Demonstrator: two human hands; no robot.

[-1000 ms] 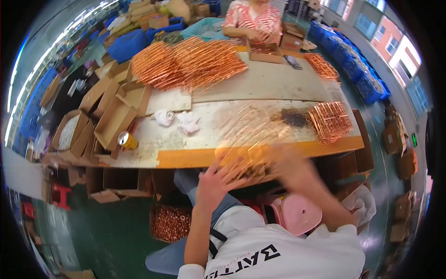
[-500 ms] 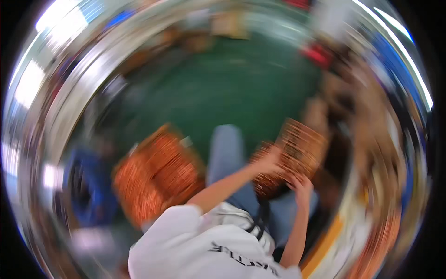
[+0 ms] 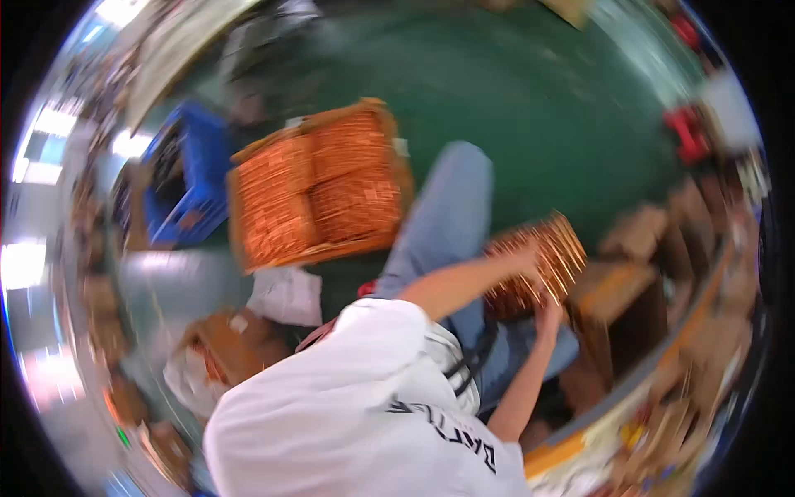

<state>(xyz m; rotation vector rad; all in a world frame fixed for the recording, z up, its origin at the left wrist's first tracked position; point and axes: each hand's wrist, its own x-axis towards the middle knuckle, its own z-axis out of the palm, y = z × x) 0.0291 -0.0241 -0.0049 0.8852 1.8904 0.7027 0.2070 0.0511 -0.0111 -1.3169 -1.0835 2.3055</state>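
A copper-coloured stack of thin, shiny strip-like pieces point(image 3: 565, 240) is over my right thigh; motion blur hides what kind of pieces they are. My left hand point(image 3: 527, 260) reaches across and grips its upper middle. At its near right edge, my right hand point(image 3: 548, 311) holds it with fingers bent. Another dark coppery part of the stack point(image 3: 507, 300) shows below my left forearm. To the left of my legs, an open cardboard box point(image 3: 321, 248) is packed with rows of similar copper-coloured pieces point(image 3: 354, 207).
A blue plastic crate point(image 3: 207, 170) stands left of the packed box. Nearer me are a white bag point(image 3: 286, 296) and a brown carton point(image 3: 248, 340). Open cardboard boxes point(image 3: 617, 290) stand close on the right, beside an orange-edged bench point(image 3: 556, 451). A red object point(image 3: 689, 134) lies farther right.
The view has swung rightward, so the packed box and blue crate appear higher in it. Both hands stay on the coppery stack, which now lies at a different angle.
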